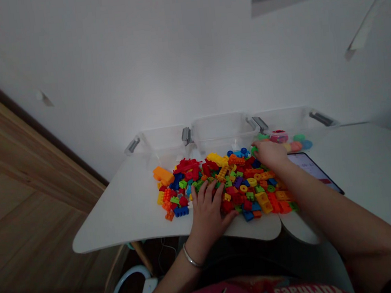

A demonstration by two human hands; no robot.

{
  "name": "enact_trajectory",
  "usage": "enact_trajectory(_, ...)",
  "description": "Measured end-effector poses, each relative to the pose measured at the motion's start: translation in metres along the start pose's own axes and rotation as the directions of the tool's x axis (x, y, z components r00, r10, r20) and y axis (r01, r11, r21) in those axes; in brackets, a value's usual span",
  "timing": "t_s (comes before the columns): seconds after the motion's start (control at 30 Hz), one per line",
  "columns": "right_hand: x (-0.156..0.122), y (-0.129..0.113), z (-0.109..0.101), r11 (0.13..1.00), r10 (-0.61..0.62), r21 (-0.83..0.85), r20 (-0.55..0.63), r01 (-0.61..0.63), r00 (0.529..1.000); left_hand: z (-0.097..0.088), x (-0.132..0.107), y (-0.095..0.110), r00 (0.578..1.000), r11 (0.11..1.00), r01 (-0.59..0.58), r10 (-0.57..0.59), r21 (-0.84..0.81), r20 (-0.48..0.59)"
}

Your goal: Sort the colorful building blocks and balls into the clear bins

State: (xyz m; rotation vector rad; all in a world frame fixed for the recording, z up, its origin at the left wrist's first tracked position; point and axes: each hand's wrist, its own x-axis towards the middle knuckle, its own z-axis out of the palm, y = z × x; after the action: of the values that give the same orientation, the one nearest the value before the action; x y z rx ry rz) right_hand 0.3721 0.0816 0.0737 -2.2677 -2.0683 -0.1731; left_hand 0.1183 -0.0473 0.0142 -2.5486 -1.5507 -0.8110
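at the middle of the white table [119, 219], taken as a clock face with twelve towards the wall [152, 67], lies the pile [234, 184] of toy bricks, red, yellow, orange, green, blue and purple, loosely heaped.

the left hand [207, 208] is palm down on the pile's near edge, at about six o'clock, its fingers apart and the thumb out towards four; a bracelet [191, 256] circles that wrist. the right hand [271, 153] is at about two o'clock, over the pile's far edge, its fingertips drawn in at a green piece [253, 150]. whether they are clamped on it or only touching, i cannot tell.

an orange block [163, 174] lies at ten o'clock on the pile's edge, a blue brick [181, 211] at eight, a yellow block [264, 203] at four, and a blue piece with wheels [240, 153] near one.

beyond the pile, along the wall, three clear bins stand in a row: the left bin [166, 138] at eleven, the middle bin [219, 127] at twelve, the right bin [283, 117] at one. small coloured rounds [296, 145] show at two, just beyond the right wrist. a phone [315, 171] lies at three, screen up, partly covered by the right forearm.
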Motion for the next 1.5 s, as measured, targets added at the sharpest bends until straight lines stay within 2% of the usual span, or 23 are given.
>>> enact_trajectory(0.47, 0.016, -0.003, 0.007, 0.999, 0.040, -0.005, 0.086, -0.040, 0.995, 0.001, -0.001, -0.001, 1.000, 1.000, -0.005, 0.006, 0.008, -0.010)
enact_trajectory(0.73, 0.022, -0.002, 0.009, 1.000, -0.005, 0.000, 0.149, 0.006, 0.989, -0.002, 0.000, 0.000, 1.000, 1.000, -0.006, 0.006, 0.006, -0.001)
enact_trajectory(0.83, 0.022, -0.001, 0.006, 1.000, -0.008, -0.003, 0.138, 0.009, 0.990, -0.002, 0.000, 0.000, 1.000, 1.000, -0.001, 0.001, 0.001, 0.005)
enact_trajectory(1.0, 0.013, 0.001, -0.006, 1.000, 0.004, -0.007, 0.062, -0.003, 0.998, -0.002, 0.001, 0.000, 1.000, 1.000, -0.006, 0.006, 0.012, 0.010)
enact_trajectory(1.13, -0.009, 0.006, -0.011, 0.999, 0.027, 0.026, -0.052, -0.026, 0.998, -0.001, 0.001, 0.000, 1.000, 1.000, 0.006, -0.006, 0.000, 0.002)
enact_trajectory(1.27, -0.036, 0.018, -0.009, 0.973, 0.117, 0.216, -0.165, -0.080, 0.979, 0.000, 0.000, 0.000, 1.000, 1.000, 0.003, -0.003, -0.002, -0.001)
enact_trajectory(1.4, -0.050, 0.037, -0.009, 0.832, 0.274, 0.549, -0.284, -0.078, 0.919, 0.000, 0.001, 0.001, 1.000, 1.000, -0.006, 0.005, -0.017, -0.009)
enact_trajectory(1.5, -0.047, 0.050, -0.010, 0.691, 0.404, 0.722, -0.424, 0.033, 0.811, -0.001, 0.002, 0.002, 1.000, 1.000, -0.008, 0.008, -0.018, -0.010)
